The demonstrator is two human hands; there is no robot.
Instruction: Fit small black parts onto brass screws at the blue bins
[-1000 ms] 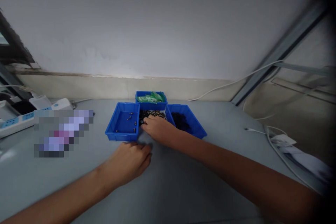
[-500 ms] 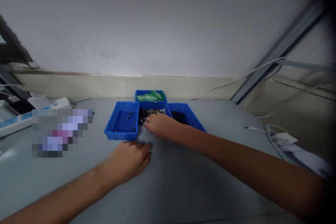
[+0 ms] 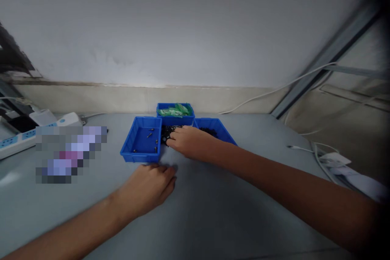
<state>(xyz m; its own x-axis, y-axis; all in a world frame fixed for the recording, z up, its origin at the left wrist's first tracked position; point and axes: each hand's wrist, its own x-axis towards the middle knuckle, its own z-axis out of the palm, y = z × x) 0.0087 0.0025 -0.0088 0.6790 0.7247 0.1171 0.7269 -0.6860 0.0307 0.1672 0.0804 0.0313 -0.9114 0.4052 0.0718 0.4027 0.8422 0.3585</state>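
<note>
My right hand (image 3: 187, 142) reaches into a pile of small dark and shiny parts (image 3: 167, 133) between the blue bins. Its fingers are bent down among the parts; the fingertips and whatever they grip are hidden. Just in front of the left blue bin (image 3: 141, 157), my left hand (image 3: 154, 185) rests on the table with its fingers curled in. What it holds, if anything, cannot be seen. A few small screws (image 3: 149, 135) lie scattered inside that left bin. The right blue bin (image 3: 224, 132), partly behind my right wrist, contains small black parts (image 3: 209, 131).
At the back, a blue bin (image 3: 176, 121) holds green plastic packets (image 3: 179, 109). A white power strip (image 3: 36, 136) and a pixelated object (image 3: 76, 150) lie on the left. White cables (image 3: 300, 149) are at the right, near a metal frame post (image 3: 304, 85). A wall stands behind the table.
My right hand has shifted slightly over the pile, covering more of its right side. My left hand stays where it was. The view has tilted a little.
</note>
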